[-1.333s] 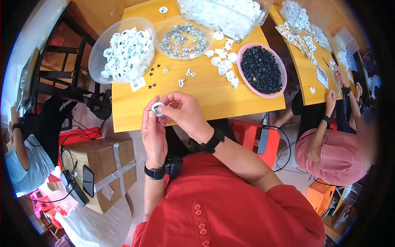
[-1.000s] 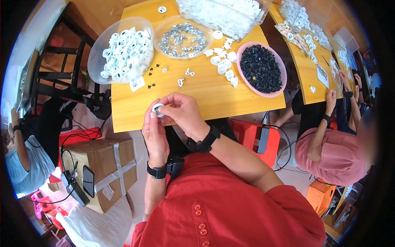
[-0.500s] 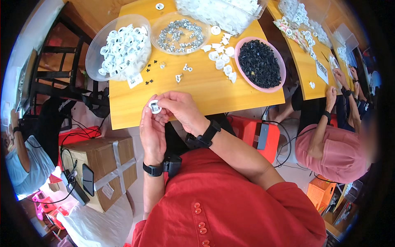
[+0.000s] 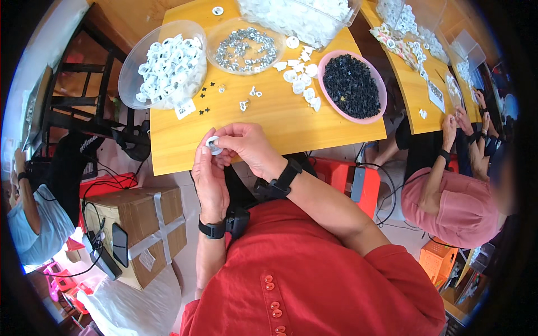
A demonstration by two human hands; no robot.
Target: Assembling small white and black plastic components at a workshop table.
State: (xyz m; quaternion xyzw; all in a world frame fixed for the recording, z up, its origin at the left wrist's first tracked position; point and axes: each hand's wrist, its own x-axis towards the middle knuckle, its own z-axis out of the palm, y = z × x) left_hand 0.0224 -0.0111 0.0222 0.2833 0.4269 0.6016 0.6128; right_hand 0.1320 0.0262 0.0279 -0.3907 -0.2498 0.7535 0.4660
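Note:
Between my two hands, just over the near edge of the wooden table, is a small round white plastic part. The fingers of my left hand are closed around its left and lower side. My right hand pinches it from the right, thumb and fingertips over its face, hiding part of it. Beyond my hands lie a few small metal-and-white pieces and several tiny black pieces. White round caps are scattered further right.
A clear bowl of white parts, a shallow dish of metal pieces and a pink bowl of black pieces stand on the table. At the back is a clear bin. A taped cardboard box stands left; co-workers sit on both sides.
The white part has tilted between my fingers, and my right fingertips now cover more of its face. My left wrist has shifted slightly right. At the right, a co-worker's hands have moved closer together.

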